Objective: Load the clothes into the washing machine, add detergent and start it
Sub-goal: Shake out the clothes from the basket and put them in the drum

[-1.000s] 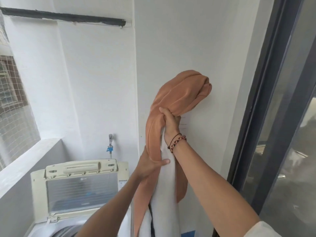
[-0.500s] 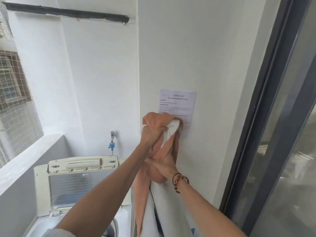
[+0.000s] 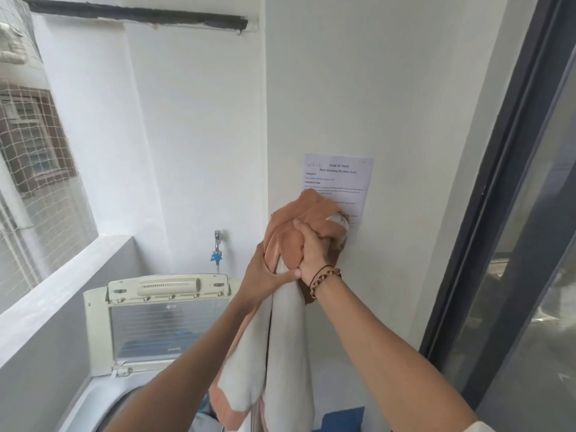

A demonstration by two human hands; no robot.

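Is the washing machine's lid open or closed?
Open. The washing machine's lid stands tipped up at the back, its see-through panel facing us, and the round drum opening shows below it.

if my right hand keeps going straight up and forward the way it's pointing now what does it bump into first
Probably the printed sheet taped to the white wall; the right hand, gripping the orange-and-white cloth, already overlaps its lower edge, though depth is unclear.

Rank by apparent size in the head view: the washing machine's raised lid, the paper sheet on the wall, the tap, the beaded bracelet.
1. Washing machine lid, largest.
2. Paper sheet, its lower part covered by the orange-and-white cloth.
3. and 4. Tap and beaded bracelet look alike; the bracelet is nearer the camera, so no ranking.
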